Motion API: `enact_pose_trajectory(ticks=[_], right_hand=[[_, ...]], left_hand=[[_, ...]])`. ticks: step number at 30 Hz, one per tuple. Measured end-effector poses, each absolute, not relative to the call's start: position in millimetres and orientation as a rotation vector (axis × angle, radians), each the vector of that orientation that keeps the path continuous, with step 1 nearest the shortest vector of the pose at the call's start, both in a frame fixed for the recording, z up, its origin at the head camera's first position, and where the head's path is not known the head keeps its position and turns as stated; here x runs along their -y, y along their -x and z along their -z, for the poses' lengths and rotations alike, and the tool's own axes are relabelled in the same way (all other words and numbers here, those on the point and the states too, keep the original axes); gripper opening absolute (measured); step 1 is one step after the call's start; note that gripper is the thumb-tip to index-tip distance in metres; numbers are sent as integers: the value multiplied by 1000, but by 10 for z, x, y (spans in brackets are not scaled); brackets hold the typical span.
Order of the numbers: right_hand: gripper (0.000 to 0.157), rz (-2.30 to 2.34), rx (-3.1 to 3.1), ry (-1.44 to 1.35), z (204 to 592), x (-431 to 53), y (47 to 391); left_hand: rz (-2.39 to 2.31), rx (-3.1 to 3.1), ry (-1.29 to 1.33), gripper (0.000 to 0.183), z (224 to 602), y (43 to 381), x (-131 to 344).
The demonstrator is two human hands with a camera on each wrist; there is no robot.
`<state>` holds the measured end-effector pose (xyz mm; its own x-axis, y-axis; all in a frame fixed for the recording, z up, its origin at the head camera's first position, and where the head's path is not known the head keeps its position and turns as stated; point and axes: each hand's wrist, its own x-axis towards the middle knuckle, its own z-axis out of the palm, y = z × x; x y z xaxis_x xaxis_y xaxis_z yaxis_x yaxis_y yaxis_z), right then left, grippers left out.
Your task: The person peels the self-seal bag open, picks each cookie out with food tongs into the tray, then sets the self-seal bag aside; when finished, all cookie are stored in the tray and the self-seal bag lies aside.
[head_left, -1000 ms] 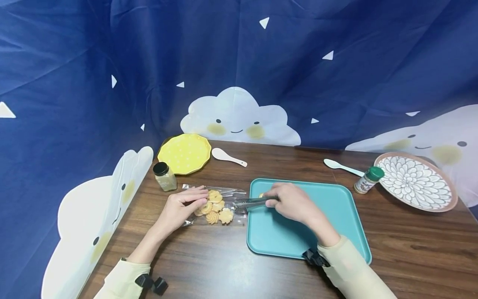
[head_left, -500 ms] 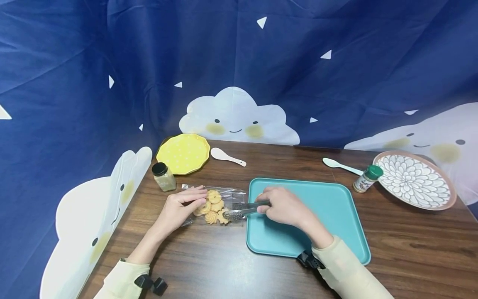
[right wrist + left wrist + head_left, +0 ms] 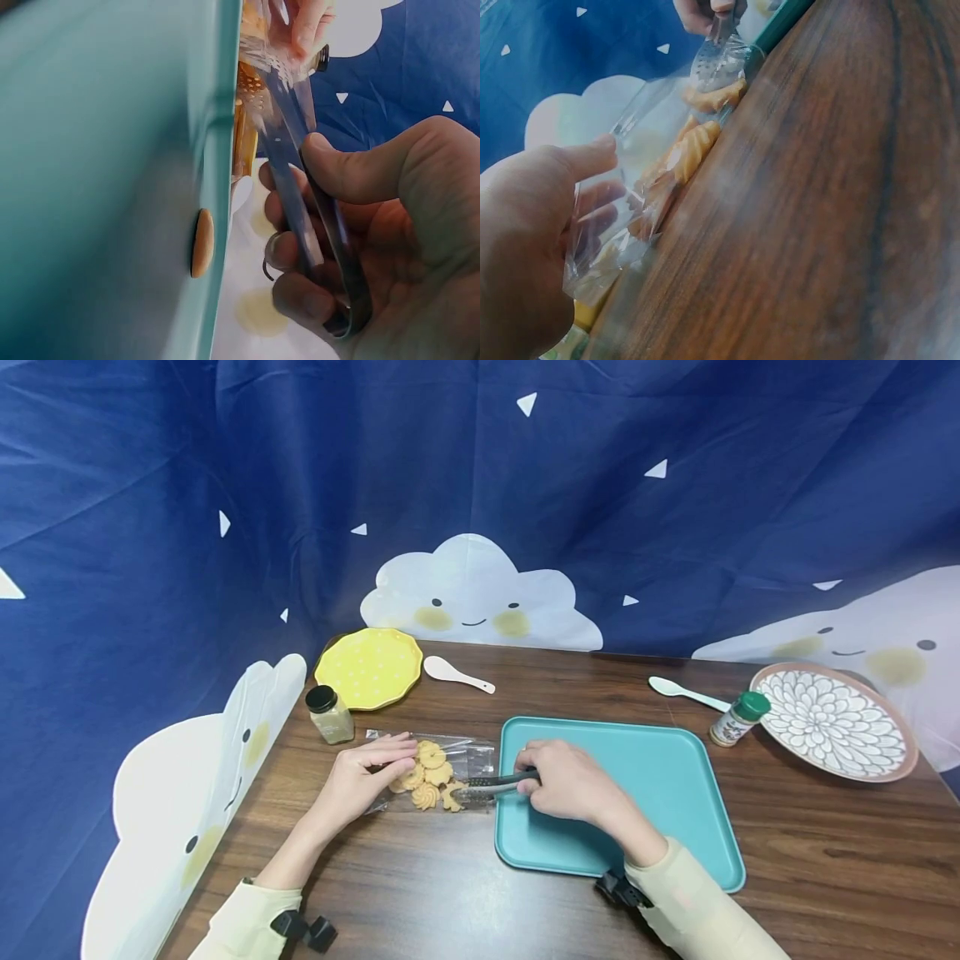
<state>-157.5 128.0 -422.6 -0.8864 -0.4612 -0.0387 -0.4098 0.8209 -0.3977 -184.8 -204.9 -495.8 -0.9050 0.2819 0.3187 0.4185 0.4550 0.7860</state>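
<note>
A clear plastic bag with several flower-shaped cookies inside lies on the table. My left hand holds the bag's left part between thumb and fingers; in the left wrist view its fingers show through the film. My right hand grips metal tongs above the tray's left edge. The perforated tips of the tongs reach into the bag's right end, at the rightmost cookie. Whether they pinch it firmly is hard to tell. One cookie rests on the teal tray, seen in the right wrist view.
Behind the bag are a yellow plate, a white spoon and a black-lidded jar. On the right stand a green-capped shaker, a pale spoon and a flower-patterned plate. A blue curtain hangs behind the table.
My right hand has moved slightly left, taking the tongs deeper into the bag. The tips have spread, then drawn closer together at the rightmost cookie. My left hand has stayed in place.
</note>
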Motion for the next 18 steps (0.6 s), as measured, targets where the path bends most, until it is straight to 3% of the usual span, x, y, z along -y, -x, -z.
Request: enact_pose_trajectory(ticks=[10, 18], right_hand=[[10, 513, -3003, 639, 4133, -1450, 1626], [14, 431, -3139, 502, 3944, -1993, 1636]], left_hand=[[1437, 2570, 647, 27, 4954, 1849, 2075], [1432, 2566, 656, 27, 4926, 1831, 2067]])
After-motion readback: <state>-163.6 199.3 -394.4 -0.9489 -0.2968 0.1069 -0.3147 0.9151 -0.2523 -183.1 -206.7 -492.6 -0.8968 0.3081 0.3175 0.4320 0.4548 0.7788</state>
